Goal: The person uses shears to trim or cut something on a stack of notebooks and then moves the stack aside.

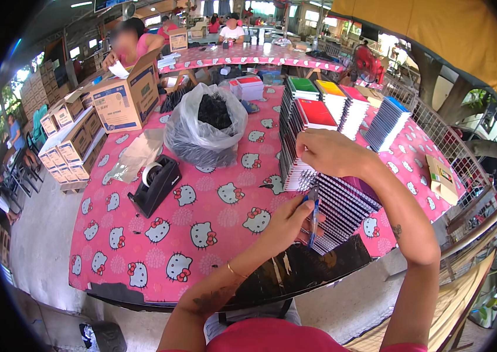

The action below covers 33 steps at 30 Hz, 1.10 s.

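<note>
My left hand is closed around blue-handled pliers, their jaws pointing up at wire coils. Below and beside them a stack of spiral-bound notebooks leans near the table's front edge, its coiled spines facing me and a bit of purple cover showing. Above it my right hand is bent, fingers curled together; whatever they pinch is hidden. Directly behind that hand rises a tall stack of spiral notebooks with a red cover on top.
Green, yellow and blue notebook stacks stand behind. A tape dispenser, a plastic bag of black coils and a carton occupy the left side. A person stands at the carton; a wire fence borders the right.
</note>
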Tool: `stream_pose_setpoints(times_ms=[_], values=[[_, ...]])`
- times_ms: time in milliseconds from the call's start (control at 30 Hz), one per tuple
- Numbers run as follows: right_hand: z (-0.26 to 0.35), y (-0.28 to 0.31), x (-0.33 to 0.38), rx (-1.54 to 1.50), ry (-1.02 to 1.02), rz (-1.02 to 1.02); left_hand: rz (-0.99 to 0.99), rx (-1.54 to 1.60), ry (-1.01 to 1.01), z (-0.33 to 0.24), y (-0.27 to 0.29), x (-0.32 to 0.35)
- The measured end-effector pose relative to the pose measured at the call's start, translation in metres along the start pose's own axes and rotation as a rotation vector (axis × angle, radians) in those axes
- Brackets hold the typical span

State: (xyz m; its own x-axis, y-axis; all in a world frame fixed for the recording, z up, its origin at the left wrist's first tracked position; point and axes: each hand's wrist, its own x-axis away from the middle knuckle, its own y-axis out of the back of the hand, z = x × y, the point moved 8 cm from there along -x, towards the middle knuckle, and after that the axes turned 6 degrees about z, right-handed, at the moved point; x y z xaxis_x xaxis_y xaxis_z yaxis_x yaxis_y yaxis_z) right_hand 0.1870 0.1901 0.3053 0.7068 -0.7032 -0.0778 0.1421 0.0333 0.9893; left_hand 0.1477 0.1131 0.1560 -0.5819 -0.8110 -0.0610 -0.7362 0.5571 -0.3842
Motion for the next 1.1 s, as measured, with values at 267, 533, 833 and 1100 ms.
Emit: stream_pose_setpoints(times_ms=[267,533,833,1100], values=[[-0.005,-0.018,0.003,0.176,-0.122,0.370,0.021,0.018,-0.015,-0.004,0.006,-0.010],[-0.004,-0.012,-0.001,0.220,-0.143,0.152,-0.004,-0.022,0.018,0.006,0.001,0.001],[0.009,-0.026,-0.004,0.386,-0.114,0.450,-0.001,-0.065,-0.035,-0.002,0.008,-0.010],[-0.016,-0.040,-0.010,0.264,-0.176,0.416,-0.020,0.020,0.042,0.012,0.008,0.003]])
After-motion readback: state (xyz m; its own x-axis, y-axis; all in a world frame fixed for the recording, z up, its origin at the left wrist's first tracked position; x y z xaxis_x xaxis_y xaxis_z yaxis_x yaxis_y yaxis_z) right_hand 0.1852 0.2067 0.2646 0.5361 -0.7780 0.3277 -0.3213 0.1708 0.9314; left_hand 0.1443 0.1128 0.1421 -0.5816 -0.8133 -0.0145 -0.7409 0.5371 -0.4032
